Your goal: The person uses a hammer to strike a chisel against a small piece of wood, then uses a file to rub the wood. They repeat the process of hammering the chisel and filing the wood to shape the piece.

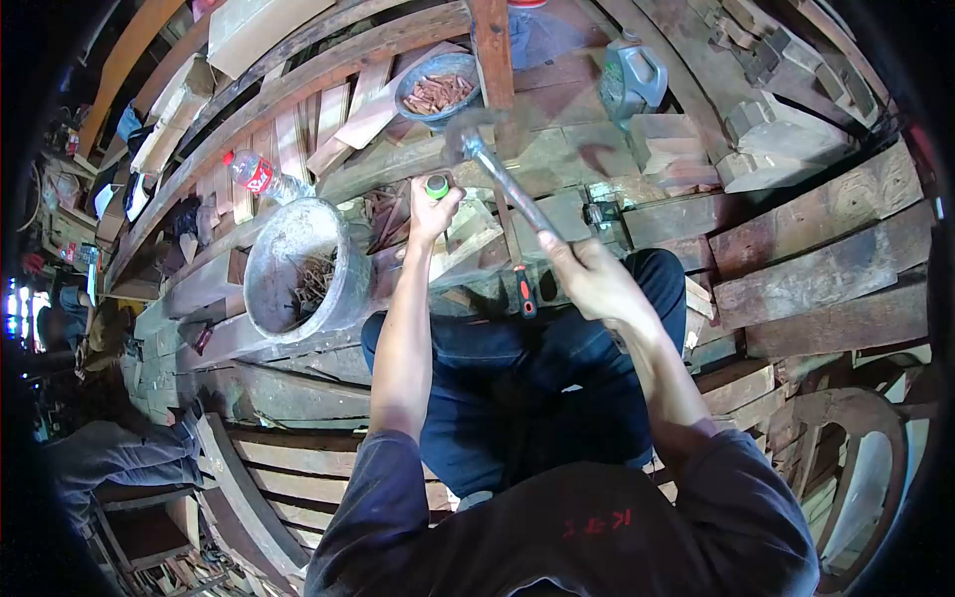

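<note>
My left hand (430, 211) is closed round the green handle of an upright chisel (437, 184); its blade is mostly hidden below the fist. A piece of pale wood (468, 239) lies under that hand. My right hand (597, 281) grips a hammer (512, 194) by its long metal shaft. The hammer head is blurred by motion, just up and right of the chisel's handle top. Between my knees and the timber lies a tool with a red and black handle (524, 294).
A grey bucket (343, 269) holding dark thin pieces stands at left, beside a plastic bottle (264, 179). Beyond are a basin (468, 68) of wooden pegs, an upright post (491, 50) and a jug (629, 85). Stacked planks (816, 229) lie right. Another person's legs (129, 453) show lower left.
</note>
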`<action>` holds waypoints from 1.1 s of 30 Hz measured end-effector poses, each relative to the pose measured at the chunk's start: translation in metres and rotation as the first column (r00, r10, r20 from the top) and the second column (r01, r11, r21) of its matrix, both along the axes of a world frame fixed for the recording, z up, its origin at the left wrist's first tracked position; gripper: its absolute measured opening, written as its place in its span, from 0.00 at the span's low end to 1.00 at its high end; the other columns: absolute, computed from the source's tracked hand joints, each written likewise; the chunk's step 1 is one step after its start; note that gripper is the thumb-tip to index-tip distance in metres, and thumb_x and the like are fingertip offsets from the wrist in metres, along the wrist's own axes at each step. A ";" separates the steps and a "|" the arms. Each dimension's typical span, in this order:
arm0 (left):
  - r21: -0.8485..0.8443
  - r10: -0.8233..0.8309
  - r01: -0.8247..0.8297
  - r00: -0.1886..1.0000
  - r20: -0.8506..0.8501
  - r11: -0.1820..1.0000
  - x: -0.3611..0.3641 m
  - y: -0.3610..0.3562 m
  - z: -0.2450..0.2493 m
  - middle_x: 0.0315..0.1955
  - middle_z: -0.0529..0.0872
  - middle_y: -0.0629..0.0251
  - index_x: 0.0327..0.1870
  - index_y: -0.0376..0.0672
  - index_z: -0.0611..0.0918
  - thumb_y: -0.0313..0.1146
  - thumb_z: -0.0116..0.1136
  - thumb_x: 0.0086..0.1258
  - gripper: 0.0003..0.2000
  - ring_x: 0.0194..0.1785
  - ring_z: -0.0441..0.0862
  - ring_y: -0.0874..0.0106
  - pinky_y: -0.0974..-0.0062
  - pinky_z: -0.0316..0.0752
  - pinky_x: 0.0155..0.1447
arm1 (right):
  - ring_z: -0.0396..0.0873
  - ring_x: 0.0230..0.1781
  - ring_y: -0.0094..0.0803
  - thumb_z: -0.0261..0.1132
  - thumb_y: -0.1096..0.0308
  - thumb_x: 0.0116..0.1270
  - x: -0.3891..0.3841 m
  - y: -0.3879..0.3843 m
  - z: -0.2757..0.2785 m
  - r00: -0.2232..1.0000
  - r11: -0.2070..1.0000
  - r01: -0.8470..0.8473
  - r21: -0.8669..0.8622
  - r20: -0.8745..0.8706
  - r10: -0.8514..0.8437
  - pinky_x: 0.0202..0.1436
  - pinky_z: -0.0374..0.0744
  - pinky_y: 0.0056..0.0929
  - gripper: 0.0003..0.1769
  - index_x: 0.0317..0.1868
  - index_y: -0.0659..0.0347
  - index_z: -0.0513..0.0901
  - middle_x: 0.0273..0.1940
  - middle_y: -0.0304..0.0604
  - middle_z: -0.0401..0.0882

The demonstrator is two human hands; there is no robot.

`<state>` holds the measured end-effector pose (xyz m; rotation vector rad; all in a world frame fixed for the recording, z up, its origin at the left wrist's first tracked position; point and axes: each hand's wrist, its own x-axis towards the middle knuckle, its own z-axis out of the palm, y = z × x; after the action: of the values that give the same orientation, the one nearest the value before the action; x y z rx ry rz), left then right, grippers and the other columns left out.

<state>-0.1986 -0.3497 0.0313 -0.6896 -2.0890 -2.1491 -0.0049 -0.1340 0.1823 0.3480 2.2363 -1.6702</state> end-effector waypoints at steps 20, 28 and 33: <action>0.012 0.006 -0.006 1.000 -0.014 1.000 0.005 -0.003 -0.006 0.11 0.73 0.74 0.18 0.41 0.75 0.28 0.63 0.58 0.11 0.15 0.69 0.82 0.79 0.62 0.20 | 0.56 0.07 0.18 0.52 0.40 0.75 0.009 -0.002 -0.025 0.995 0.996 0.027 -0.082 0.102 -0.018 0.10 0.53 0.25 0.32 0.25 0.62 0.74 0.13 0.28 0.58; 0.352 -0.086 0.060 0.995 0.058 0.934 0.005 -0.042 -0.014 0.13 0.71 0.71 0.25 0.39 0.74 0.30 0.58 0.64 0.09 0.15 0.65 0.80 0.79 0.59 0.20 | 0.54 0.08 0.17 0.51 0.43 0.77 0.025 0.031 -0.022 0.984 0.965 0.158 -0.210 0.109 -0.138 0.10 0.51 0.24 0.34 0.15 0.55 0.66 0.10 0.27 0.57; 0.429 0.024 -0.107 0.981 0.195 0.897 0.010 -0.074 -0.010 0.12 0.58 0.76 0.21 0.48 0.63 0.29 0.51 0.60 0.11 0.14 0.54 0.80 0.77 0.54 0.20 | 0.57 0.09 0.19 0.55 0.41 0.75 0.020 0.026 -0.074 0.968 0.980 0.177 -0.090 0.198 -0.157 0.11 0.54 0.27 0.35 0.16 0.59 0.68 0.12 0.30 0.59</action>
<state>-0.1887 -0.4238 0.0214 -0.3743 -1.5654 -2.5971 0.0151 -0.1084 0.1078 0.6566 2.0180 -1.7503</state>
